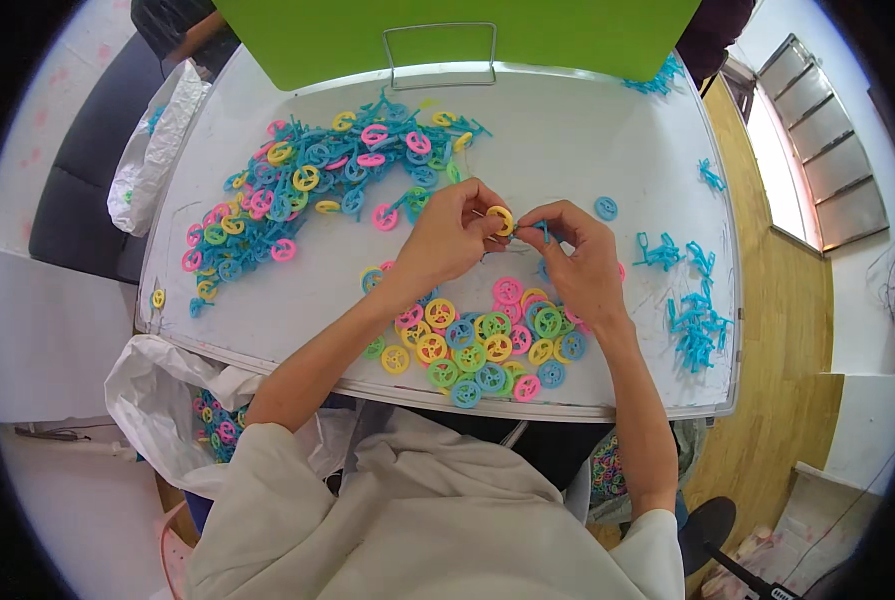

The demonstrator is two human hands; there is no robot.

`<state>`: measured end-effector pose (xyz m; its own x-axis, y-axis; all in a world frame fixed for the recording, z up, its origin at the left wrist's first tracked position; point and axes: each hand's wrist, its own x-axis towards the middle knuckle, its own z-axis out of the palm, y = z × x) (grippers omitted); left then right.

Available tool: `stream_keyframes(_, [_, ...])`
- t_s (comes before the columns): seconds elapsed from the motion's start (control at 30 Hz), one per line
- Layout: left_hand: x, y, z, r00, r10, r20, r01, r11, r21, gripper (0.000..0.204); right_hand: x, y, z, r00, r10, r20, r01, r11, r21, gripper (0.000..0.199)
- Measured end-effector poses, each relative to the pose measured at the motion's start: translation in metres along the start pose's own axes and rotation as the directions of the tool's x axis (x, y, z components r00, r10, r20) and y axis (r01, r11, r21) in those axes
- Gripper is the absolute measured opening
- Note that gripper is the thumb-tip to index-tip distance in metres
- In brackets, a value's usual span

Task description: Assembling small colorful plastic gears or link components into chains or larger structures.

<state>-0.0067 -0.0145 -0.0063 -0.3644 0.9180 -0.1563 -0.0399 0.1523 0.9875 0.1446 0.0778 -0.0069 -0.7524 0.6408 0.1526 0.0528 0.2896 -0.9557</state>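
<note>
Over the middle of the white table, my left hand pinches a small yellow plastic wheel. Close against it, my right hand grips a small blue plastic stick piece in its fingertips. The two pieces meet or nearly meet; my fingers hide the exact contact. Just below my hands lies a spread of loose spoked wheels in yellow, pink, green and blue. A larger heap at the far left mixes blue stick pieces with coloured wheels.
Small clusters of blue stick pieces lie along the table's right side. A lone blue wheel sits right of my hands. A green board with a wire stand closes off the far edge. White sacks flank the table at left.
</note>
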Motion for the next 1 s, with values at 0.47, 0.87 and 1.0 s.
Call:
stream_keyframes(0.47, [-0.001, -0.001, 0.01, 0.969, 0.211, -0.13, -0.215, 0.976, -0.016, 0.014, -0.001, -0.003, -0.001, 0.99, 0.004, -0.139, -0.007, 1.0, -0.019, 0.019])
stream_keyframes(0.87, [-0.009, 0.0, 0.021, 0.927, 0.299, -0.228, -0.288, 0.954, 0.081, 0.02, 0.0, -0.014, 0.003, 0.938, 0.308, -0.16, -0.262, 0.931, 0.254, 0.022])
stream_keyframes(1.0, [-0.012, 0.001, 0.022, 0.927, 0.278, -0.252, -0.265, 0.961, 0.085, 0.021, 0.0, -0.008, 0.006, 0.942, 0.29, -0.169, -0.246, 0.939, 0.242, 0.022])
